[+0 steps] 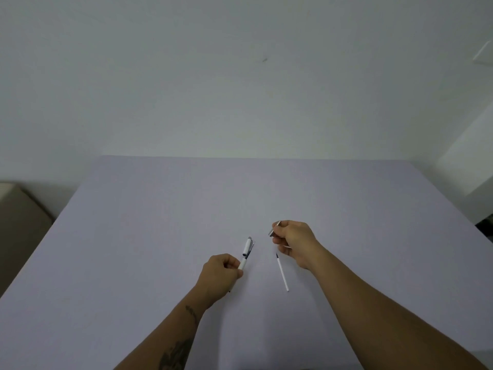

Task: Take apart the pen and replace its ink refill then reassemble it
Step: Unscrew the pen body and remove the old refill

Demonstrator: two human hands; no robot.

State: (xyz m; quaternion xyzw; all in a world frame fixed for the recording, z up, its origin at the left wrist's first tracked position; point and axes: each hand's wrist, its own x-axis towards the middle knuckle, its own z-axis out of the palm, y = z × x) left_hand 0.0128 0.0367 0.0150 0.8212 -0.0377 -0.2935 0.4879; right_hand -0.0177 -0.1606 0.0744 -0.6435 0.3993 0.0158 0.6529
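My left hand point(220, 275) grips the lower end of a white pen body point(246, 252), whose clip end points up and away over the table. My right hand point(294, 241) is closed on a small silver metal piece point(274, 228), the pen's tip section, held above the table to the right of the pen. A thin white ink refill point(282, 273) with a dark tip lies loose on the table between my hands, just below my right hand. A second thin white piece seems to stick out under my right fingers; I cannot tell what it is.
A wide lilac table point(160, 222) fills the lower view, its far edge against a white wall. A brown box or cabinet point(18, 222) stands off the table's left side. Something dark point(486, 222) shows at the right edge.
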